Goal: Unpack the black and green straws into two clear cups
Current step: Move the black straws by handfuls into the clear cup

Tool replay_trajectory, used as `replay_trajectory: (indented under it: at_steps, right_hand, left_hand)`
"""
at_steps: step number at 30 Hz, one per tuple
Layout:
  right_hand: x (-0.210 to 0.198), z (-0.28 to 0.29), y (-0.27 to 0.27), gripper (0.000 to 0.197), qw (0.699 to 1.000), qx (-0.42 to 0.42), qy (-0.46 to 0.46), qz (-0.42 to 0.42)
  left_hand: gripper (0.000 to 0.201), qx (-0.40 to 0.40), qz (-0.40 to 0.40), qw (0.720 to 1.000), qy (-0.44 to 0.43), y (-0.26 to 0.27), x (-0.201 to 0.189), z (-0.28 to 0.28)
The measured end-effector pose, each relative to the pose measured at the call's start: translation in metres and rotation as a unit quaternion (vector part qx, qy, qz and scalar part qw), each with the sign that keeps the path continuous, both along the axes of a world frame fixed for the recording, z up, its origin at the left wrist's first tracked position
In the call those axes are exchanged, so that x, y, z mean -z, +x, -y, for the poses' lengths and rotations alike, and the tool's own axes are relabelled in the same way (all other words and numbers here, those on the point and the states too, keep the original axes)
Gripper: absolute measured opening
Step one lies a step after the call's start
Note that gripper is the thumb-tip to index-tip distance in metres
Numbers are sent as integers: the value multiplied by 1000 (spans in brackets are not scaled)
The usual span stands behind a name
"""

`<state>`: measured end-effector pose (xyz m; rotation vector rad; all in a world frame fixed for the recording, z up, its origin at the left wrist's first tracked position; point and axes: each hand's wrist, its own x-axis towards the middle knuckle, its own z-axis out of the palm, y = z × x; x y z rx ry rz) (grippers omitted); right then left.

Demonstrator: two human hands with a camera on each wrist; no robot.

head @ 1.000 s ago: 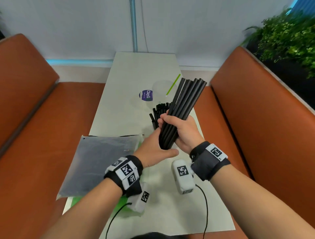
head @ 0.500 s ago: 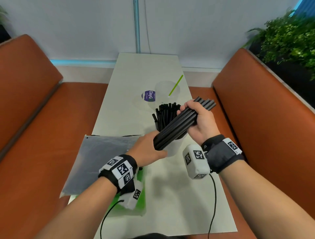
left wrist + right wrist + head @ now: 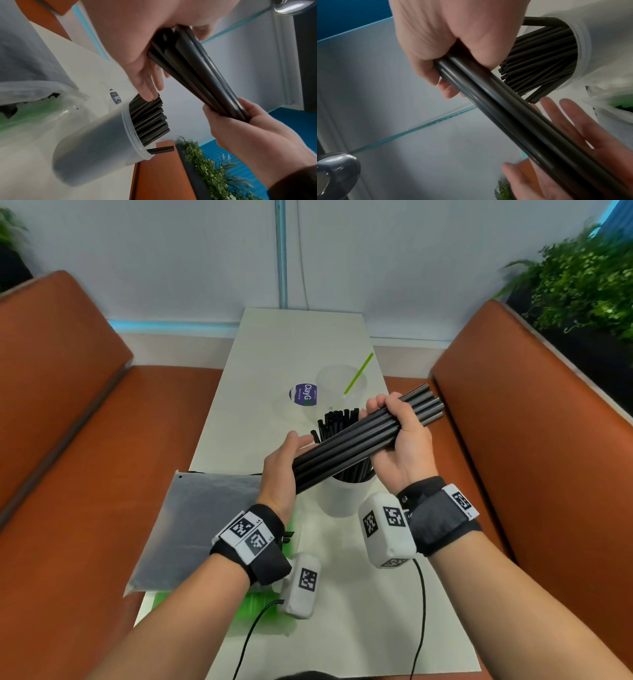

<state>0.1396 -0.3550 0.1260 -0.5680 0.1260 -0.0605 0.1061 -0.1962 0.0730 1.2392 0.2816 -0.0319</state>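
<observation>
A bundle of black straws (image 3: 342,446) lies slanted in the air above a clear cup (image 3: 346,498) that stands packed with several black straws. My right hand (image 3: 390,422) grips the bundle near its upper right end. My left hand (image 3: 286,460) is flat, its palm against the bundle's lower left end. The left wrist view shows the bundle (image 3: 197,70) leaving my left palm (image 3: 137,54) toward the right hand (image 3: 240,121). In the right wrist view the straws (image 3: 513,121) lie across the left hand's straight fingers (image 3: 573,135). A second clear cup (image 3: 342,402) behind holds one green straw (image 3: 358,373).
A grey plastic bag (image 3: 195,529) lies on the white table (image 3: 359,611) at the near left, with a pack of green straws (image 3: 263,607) under my left wrist. A purple sticker (image 3: 303,394) shows beside the far cup. Orange benches flank the table.
The bundle has tipped from nearly upright to a shallow slant. My right hand moved right and up along it, and my left hand went from holding its base to a flat palm against its end.
</observation>
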Motion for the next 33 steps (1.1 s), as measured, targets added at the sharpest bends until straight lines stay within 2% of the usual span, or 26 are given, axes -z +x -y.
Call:
replay_trajectory:
  at_steps: [4, 7, 10, 13, 16, 20, 22, 27, 29, 32, 33]
  right_hand:
    - [-9, 15, 10, 15, 999, 29, -37, 11]
    - [-17, 36, 23, 16, 991, 104, -80, 4]
    - [-15, 47, 32, 19, 981, 147, -123, -9]
    - [-6, 48, 37, 21, 973, 158, -167, -13]
    - [10, 46, 41, 24, 954, 176, -239, -26]
    - [42, 46, 47, 20, 926, 171, -333, -55]
    - [58, 44, 48, 17, 921, 160, -349, -65]
    - [84, 36, 50, 17, 910, 124, -386, -84]
    - [92, 32, 51, 21, 894, 92, -429, -91]
    - [101, 25, 48, 26, 849, 34, -520, -88]
    - [102, 25, 47, 28, 842, 28, -532, -80]
  left_hand:
    - [34, 41, 2, 998, 38, -2, 3, 2]
    - [20, 74, 12, 986, 151, -2, 11, 0]
    - [39, 145, 19, 949, 280, 0, 23, 1]
    - [48, 208, 3, 897, 389, 3, 33, 4]
    - [54, 258, -18, 854, 451, 5, 39, 7]
    - [59, 296, -20, 821, 487, 6, 43, 8]
    - [60, 300, -11, 816, 495, 8, 45, 8]
    - [62, 301, 1, 822, 482, 10, 48, 4]
    - [62, 301, -1, 824, 479, 11, 48, 2]
    - [62, 300, -2, 826, 477, 11, 49, 1]
    - [62, 299, -2, 827, 475, 11, 49, 1]
